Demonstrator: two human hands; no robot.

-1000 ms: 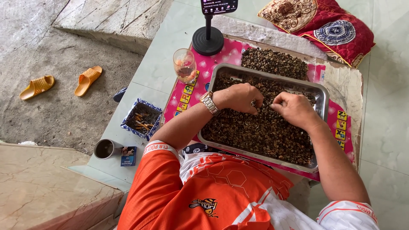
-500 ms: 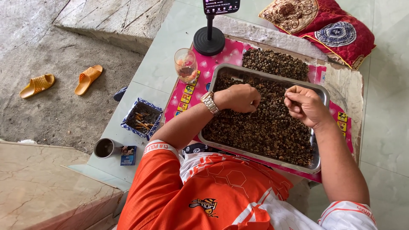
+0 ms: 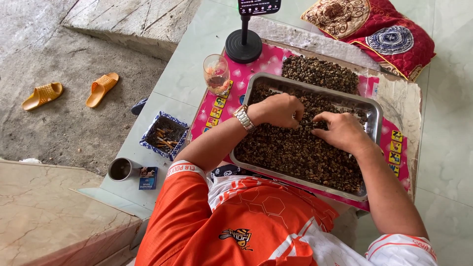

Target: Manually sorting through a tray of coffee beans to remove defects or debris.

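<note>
A rectangular metal tray (image 3: 375, 114) full of dark brown beans (image 3: 295, 152) lies on a pink patterned mat (image 3: 263, 64). My left hand (image 3: 278, 109), with a metal watch on its wrist, is curled with its fingertips pinched into the beans near the tray's middle. My right hand (image 3: 342, 130) rests on the beans just to the right of it, thumb and fingers apart and touching the beans. A separate heap of beans (image 3: 320, 73) sits on the mat beyond the tray's far rim.
A glass with a reddish drink (image 3: 216, 74) and a black phone stand (image 3: 245, 45) are left of the tray. A blue-white dish of cigarette butts (image 3: 162, 135), a metal cup (image 3: 120, 169) and a small blue box (image 3: 148, 178) sit nearer. A red cushion (image 3: 394, 39) lies far right, orange sandals (image 3: 102, 88) on the ground left.
My right hand lifted off the beans toward the tray's far right side, closed, then came back down onto the beans with fingers apart. My left hand stayed curled in place.
</note>
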